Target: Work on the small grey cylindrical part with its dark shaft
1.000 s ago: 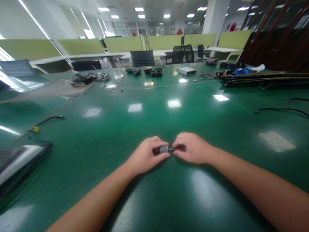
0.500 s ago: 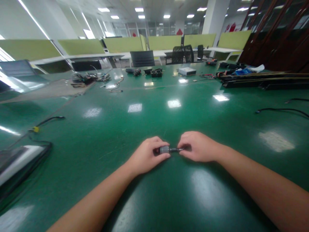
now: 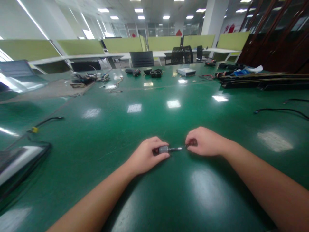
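Note:
A small grey cylindrical tool point(image 3: 164, 149) with a thin dark shaft and a bright metal tip lies sideways just above the green table point(image 3: 154, 119). My left hand point(image 3: 148, 154) is closed round its left end, thumb below and fingers above. The shaft points right, toward my right hand point(image 3: 204, 141), which is apart from the tip. The fingers of my right hand are pinched together on something small and dark, too small to name.
Black strips point(image 3: 260, 80) are piled at the back right. A grey-white box point(image 3: 186, 71), black parts point(image 3: 155, 73) and a heap of parts point(image 3: 89, 78) stand farther back. A dark-edged device point(image 3: 21, 158) lies at the left, and a black cable point(image 3: 280, 109) at the right.
My right hand has moved off the tool's tip, to the right and slightly away from me, uncovering the bright end. My left hand still holds the tool in nearly the same place.

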Available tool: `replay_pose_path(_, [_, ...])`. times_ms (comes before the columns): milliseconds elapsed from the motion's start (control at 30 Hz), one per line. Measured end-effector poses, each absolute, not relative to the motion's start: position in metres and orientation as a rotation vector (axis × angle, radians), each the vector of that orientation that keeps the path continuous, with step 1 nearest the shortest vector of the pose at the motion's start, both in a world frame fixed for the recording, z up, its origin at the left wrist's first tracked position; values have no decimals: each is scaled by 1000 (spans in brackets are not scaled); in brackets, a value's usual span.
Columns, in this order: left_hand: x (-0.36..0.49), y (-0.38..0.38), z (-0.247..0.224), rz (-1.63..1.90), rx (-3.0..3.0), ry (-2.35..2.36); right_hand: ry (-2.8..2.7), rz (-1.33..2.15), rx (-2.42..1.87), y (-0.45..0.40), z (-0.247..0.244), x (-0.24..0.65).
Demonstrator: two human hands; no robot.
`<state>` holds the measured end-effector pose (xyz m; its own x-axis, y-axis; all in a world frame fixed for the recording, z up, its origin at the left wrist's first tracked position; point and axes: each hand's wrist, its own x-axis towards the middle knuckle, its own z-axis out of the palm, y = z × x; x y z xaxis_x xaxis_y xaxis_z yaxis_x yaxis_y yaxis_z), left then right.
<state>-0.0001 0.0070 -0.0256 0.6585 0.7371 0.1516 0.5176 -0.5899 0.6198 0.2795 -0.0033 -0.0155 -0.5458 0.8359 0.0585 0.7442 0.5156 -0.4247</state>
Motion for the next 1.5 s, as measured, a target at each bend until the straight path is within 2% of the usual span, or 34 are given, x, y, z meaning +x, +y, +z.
replay_pose_path(1000, [15,8,-27,512,2444,970,-2406,524,-1044,-3,-39,244])
replay_pose_path(1500, [14,11,-26,484,2466,923,-2360,509,-1033,-4,-39,238])
